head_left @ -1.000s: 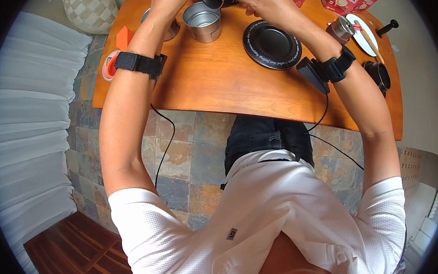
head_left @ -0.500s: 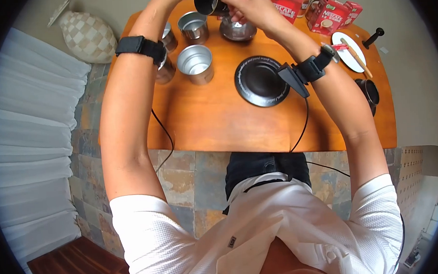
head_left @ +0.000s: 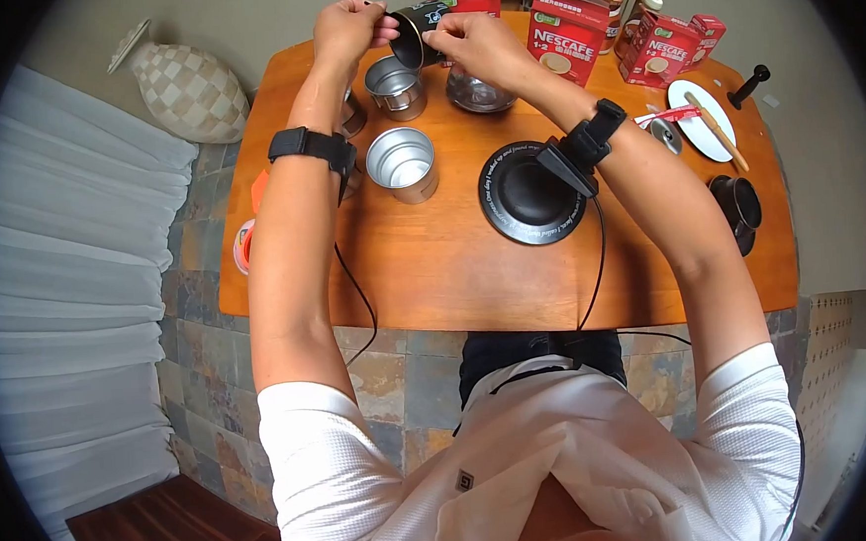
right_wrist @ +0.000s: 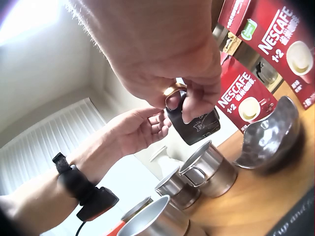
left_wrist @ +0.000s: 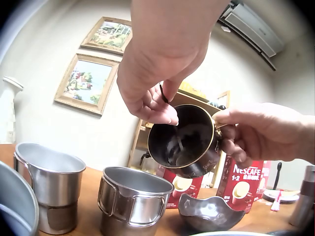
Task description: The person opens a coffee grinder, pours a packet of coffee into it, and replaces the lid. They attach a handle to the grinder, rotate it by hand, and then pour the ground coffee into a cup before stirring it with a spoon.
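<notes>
My right hand [head_left: 479, 47] pinches the gold handle of a black mug [left_wrist: 160, 150] and holds it tilted in the air, its gold-rimmed mouth turned toward my left hand [head_left: 347, 36]. The left fingers are at the rim, pinching a thin item with a dark end [left_wrist: 163, 93]. A pale streak shows inside the mug below these fingertips; I cannot tell whether it belongs to that item. Beneath the mug stand a silver wavy-rimmed bowl [left_wrist: 209, 215] and a metal cup [left_wrist: 135, 196] with folding handles.
More metal cups [head_left: 402, 163] stand on the left of the wooden table. A black plate [head_left: 528, 195] with white lettering lies nearer me. Red Nescafe boxes [head_left: 569, 34] line the back. Rightward are a white oval plate [head_left: 708, 140] with a wooden stick and a dark pot [head_left: 737, 207].
The head view has tilted up, so the hands, mug and table back show more fully. Both hands stay at the mug throughout.
</notes>
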A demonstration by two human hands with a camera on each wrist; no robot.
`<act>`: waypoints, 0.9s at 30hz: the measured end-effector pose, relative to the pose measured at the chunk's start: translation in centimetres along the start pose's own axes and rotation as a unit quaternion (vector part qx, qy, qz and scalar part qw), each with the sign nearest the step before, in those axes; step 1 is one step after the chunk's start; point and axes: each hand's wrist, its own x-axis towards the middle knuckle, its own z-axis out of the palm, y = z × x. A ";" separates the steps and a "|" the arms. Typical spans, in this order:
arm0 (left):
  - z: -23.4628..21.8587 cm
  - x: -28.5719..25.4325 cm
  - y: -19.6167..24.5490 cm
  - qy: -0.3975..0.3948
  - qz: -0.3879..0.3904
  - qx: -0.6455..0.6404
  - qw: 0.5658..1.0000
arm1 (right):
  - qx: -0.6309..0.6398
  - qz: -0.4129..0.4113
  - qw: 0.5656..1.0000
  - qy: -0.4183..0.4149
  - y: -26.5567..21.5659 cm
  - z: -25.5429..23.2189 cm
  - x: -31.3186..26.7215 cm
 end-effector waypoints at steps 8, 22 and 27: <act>0.4 0.0 -1.4 0.018 -0.023 -0.028 0.999 | -0.044 -0.021 0.999 -0.010 0.5 0.0 0.3; -0.1 -0.6 -1.9 0.012 -0.035 -0.023 0.999 | -0.054 -0.042 0.998 -0.010 0.3 0.3 0.5; -0.3 -0.6 -1.9 0.006 -0.034 -0.024 0.999 | -0.081 -0.059 0.995 0.009 0.2 0.5 0.4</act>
